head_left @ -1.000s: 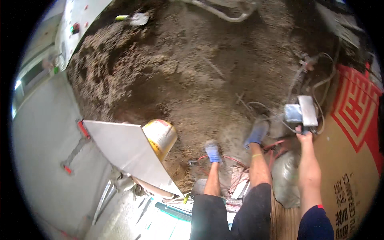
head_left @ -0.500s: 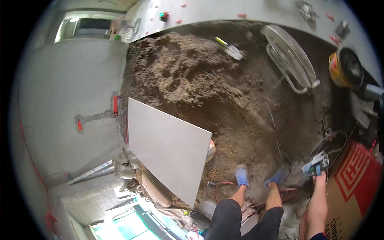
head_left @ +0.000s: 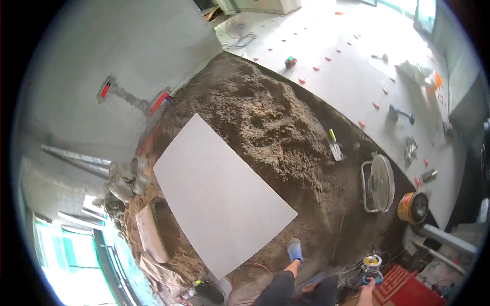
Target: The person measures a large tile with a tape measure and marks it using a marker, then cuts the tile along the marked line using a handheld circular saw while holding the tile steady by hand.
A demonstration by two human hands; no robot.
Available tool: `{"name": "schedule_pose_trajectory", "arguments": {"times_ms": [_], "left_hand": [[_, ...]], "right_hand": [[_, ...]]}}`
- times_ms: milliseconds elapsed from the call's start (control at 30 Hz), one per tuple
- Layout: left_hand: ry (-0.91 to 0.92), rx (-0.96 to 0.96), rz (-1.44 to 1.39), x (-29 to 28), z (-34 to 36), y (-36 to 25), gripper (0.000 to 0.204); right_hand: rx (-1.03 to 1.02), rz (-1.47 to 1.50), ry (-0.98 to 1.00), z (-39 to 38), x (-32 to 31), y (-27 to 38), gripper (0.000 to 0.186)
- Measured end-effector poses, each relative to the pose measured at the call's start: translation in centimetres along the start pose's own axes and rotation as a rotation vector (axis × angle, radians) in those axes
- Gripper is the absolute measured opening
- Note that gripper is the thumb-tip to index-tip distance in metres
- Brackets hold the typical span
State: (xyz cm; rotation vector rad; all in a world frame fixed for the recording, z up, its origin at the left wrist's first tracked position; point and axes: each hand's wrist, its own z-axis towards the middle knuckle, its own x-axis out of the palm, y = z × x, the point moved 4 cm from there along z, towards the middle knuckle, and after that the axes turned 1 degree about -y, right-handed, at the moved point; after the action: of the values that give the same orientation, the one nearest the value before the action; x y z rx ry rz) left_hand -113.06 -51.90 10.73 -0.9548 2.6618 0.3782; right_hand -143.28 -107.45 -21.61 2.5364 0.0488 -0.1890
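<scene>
My right hand point(head_left: 370, 286), low in the view, grips a hand-held tool point(head_left: 372, 266) with a pale body, blue at the grip and a yellow round top. It looks like a corded power tool, but its exact kind is unclear. My left hand is out of sight. A large white tile point(head_left: 219, 194) leans tilted over the dirt, left of my leg and apart from my hand. Beside the tool lies a red and brown carton point(head_left: 408, 285).
Heaped sandy mortar point(head_left: 265, 117) covers the far ground, with a trowel point(head_left: 335, 148) at its edge. A floor fan point(head_left: 380, 183) and a yellow bucket point(head_left: 412, 207) stand right. Beyond lies laid tile flooring point(head_left: 347, 81) with red clips. My shod foot point(head_left: 294, 251) is near the tile.
My view has swung to the right, showing more of the laid floor. My right hand still holds the tool, now lower in the picture, its yellow top showing.
</scene>
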Motion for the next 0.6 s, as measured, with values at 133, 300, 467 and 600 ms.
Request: {"name": "schedule_pose_trajectory", "arguments": {"times_ms": [133,300,467,600], "left_hand": [[0.094,0.076,-0.176,1.4,3.3,0.9,0.026],[0.206,0.199,-0.418,5.0,9.3,2.4,0.025],[0.260,0.226,-0.546,5.7,13.5,1.8,0.027],[-0.014,0.281,-0.468,0.2,9.9,-6.6,0.020]], "right_hand": [[0.225,-0.020,-0.131,-1.0,1.0,6.2,0.030],[-0.054,0.070,0.027,-4.0,6.0,12.1,0.029],[0.026,0.192,0.358,-10.7,14.9,21.8,0.043],[-0.126,0.209,0.503,-29.5,26.6,32.0,0.020]]}}
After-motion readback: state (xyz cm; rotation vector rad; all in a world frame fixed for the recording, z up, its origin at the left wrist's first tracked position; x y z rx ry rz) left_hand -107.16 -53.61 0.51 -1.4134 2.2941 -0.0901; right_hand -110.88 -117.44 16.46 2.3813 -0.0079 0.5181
